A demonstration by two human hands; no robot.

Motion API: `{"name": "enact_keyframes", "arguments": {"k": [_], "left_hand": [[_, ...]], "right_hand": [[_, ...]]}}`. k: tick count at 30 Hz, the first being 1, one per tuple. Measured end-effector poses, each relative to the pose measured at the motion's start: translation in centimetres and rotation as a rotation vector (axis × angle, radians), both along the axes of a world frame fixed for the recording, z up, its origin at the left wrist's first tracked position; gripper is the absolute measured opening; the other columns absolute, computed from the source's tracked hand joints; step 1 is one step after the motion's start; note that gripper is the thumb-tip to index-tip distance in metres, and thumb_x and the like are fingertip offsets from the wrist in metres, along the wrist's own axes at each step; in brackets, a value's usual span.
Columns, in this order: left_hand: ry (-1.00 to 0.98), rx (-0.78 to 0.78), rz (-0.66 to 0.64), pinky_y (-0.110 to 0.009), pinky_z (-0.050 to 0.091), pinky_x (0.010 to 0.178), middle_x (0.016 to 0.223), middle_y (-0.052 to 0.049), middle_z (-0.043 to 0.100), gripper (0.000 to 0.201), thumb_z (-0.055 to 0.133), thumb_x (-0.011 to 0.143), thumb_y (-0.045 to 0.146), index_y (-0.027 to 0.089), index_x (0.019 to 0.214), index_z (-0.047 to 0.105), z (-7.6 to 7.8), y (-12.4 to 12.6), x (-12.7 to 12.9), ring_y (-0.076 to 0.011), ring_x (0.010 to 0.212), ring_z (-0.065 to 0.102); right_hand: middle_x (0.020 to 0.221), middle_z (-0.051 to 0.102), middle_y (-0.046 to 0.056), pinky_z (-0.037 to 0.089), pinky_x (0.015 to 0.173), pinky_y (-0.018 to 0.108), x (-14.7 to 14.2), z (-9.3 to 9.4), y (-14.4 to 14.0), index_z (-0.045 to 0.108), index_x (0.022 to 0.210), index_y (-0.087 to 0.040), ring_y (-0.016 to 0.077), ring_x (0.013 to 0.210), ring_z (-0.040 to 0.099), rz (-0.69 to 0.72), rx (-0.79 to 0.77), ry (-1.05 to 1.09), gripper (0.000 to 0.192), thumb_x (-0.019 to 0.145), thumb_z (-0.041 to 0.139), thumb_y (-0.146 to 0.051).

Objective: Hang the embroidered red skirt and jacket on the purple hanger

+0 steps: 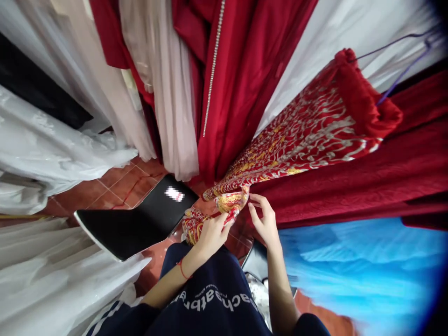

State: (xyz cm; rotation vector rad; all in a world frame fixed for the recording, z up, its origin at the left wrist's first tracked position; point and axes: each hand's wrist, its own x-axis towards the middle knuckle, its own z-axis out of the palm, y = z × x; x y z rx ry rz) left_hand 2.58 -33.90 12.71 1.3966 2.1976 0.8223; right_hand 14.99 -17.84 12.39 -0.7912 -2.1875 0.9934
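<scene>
A red garment with gold and silver embroidery [301, 135] hangs from a purple hanger [402, 70] at the upper right and slopes down toward me. My left hand [212, 233] is closed on its bunched lower hem [196, 221]. My right hand [266, 221] touches the hem's edge beside it, thumb and fingers pinching the fabric. A red string circles my left wrist.
Hanging garments surround me: plain red dresses [238, 70], pale beige fabric [168, 93], white gowns [42, 149] at left, dark red velvet [385, 177] and blue tulle [367, 266] at right. A black chair seat [136, 224] stands on the terracotta tile floor [115, 184].
</scene>
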Motion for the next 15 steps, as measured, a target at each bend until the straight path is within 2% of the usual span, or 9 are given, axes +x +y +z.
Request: {"name": "enact_keyframes", "arguments": {"k": [3,5,7,11,15], "left_hand": [[0.036,0.015,-0.002,-0.027,0.044,0.062,0.083,-0.008,0.074,0.023,0.042,0.101,0.030,0.017,0.100,0.061,0.0,0.3,-0.4,-0.0234,0.075,0.073],[0.056,0.026,-0.003,-0.027,0.043,0.061,0.083,-0.008,0.074,0.023,0.042,0.101,0.030,0.017,0.102,0.062,-0.2,0.8,-0.4,-0.0235,0.074,0.073],[0.072,0.035,-0.003,-0.027,0.043,0.061,0.084,-0.009,0.075,0.024,0.043,0.101,0.030,0.017,0.106,0.062,-0.5,1.4,0.0,-0.0240,0.075,0.073],[0.101,0.033,0.014,-0.027,0.043,0.061,0.086,-0.009,0.076,0.024,0.044,0.100,0.031,0.017,0.106,0.064,-0.9,2.7,1.1,-0.0239,0.076,0.073],[0.116,0.008,0.038,-0.026,0.045,0.063,0.084,-0.010,0.076,0.026,0.044,0.100,0.031,0.017,0.107,0.065,-0.9,3.6,2.1,-0.0237,0.076,0.074]], "right_hand": [[0.122,0.064,0.013,0.057,0.091,0.045,1.2,-1.1,0.6,0.057,0.124,-0.021,0.0238,0.105,0.065,-0.182,-0.057,0.041,0.035,0.094,0.057,-0.039],[0.126,0.062,0.015,0.058,0.090,0.047,1.6,-1.7,1.4,0.053,0.130,-0.021,0.0248,0.106,0.065,-0.239,-0.083,0.053,0.045,0.091,0.060,-0.042],[0.130,0.060,0.016,0.058,0.091,0.049,1.6,-2.1,2.3,0.049,0.135,-0.021,0.0259,0.109,0.064,-0.235,-0.092,0.054,0.053,0.089,0.062,-0.043],[0.139,0.055,0.017,0.057,0.093,0.047,1.2,-2.3,4.0,0.042,0.144,-0.022,0.0256,0.113,0.064,-0.138,-0.103,0.063,0.059,0.090,0.059,-0.038],[0.139,0.054,0.017,0.056,0.094,0.046,2.6,-1.9,6.5,0.040,0.146,-0.021,0.0248,0.116,0.063,-0.222,-0.101,0.133,0.058,0.090,0.051,-0.030]]}}
